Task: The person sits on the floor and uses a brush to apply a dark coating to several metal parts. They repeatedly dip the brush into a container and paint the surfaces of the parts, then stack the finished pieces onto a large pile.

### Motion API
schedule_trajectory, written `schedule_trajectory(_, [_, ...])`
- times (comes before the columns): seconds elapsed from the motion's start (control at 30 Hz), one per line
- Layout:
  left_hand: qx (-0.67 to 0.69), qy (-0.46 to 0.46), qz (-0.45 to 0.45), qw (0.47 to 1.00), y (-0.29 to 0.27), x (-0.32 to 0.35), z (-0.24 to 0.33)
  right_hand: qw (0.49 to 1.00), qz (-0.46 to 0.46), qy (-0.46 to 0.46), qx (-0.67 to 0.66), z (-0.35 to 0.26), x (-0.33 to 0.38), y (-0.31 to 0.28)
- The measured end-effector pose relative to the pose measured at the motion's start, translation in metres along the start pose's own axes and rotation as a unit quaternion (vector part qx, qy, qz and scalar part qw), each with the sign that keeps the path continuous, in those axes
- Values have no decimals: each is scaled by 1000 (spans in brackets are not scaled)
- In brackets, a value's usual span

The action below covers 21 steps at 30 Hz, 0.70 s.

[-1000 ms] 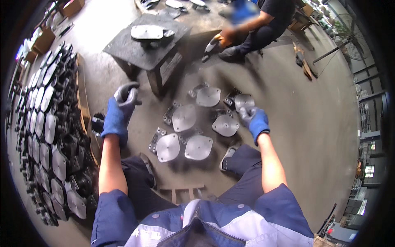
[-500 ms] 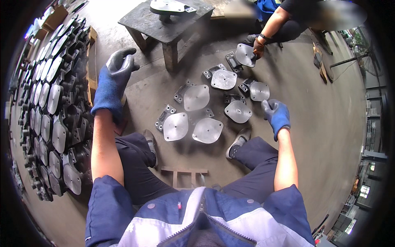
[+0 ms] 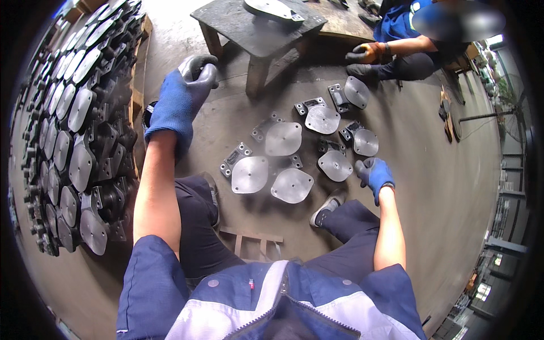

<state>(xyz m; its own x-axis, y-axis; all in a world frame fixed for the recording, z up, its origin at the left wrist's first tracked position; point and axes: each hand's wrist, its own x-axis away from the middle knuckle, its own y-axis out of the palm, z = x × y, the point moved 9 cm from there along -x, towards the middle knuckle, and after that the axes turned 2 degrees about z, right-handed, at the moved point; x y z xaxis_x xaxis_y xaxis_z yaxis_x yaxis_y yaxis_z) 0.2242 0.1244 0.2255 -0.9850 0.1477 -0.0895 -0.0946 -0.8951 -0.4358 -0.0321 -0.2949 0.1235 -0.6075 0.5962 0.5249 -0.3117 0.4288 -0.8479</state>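
Observation:
My left hand (image 3: 187,93), in a blue glove with a grey palm, is raised between the stacked parts and the table. Its fingers are curled, and whatever they may hold is hidden. A dark edge (image 3: 150,112) shows beside its wrist, too little to name. My right hand (image 3: 375,174), gloved alike, is closed with nothing visible in it. It hovers by a flat metal plate part (image 3: 335,165) with two pointed ends and a dark bracket. Several similar parts lie on the floor before me, among them a large plate (image 3: 283,139) and another plate (image 3: 250,175).
Dense rows of the same parts (image 3: 82,110) stand at the left by a wooden pallet (image 3: 137,85). A dark low table (image 3: 226,25) carries one more part (image 3: 273,8). A co-worker's gloved hand (image 3: 365,54) is at the far right. A metal frame (image 3: 252,235) lies between my feet.
The view has shifted, so table and parts sit farther right. The co-worker's hand has let go of the farthest plate and drawn back. My hands keep their curled shape.

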Motion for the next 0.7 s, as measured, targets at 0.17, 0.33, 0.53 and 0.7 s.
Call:
schedule_trajectory(0.17, [-157,127,-68,977,29,14,12,974,-36,-109,-197,-21,-21,30])
schedule_trajectory(0.33, [-73,169,-32,982,50,32,51,827,198,-463,-250,-166,20,-168])
schedule_trajectory(0.53, [78,205,101,971,2,35,66,790,10,-496,-360,-332,25,-116])
schedule_trajectory(0.7, [52,162,174,970,-24,14,46,810,-254,-405,-338,-443,-37,134])
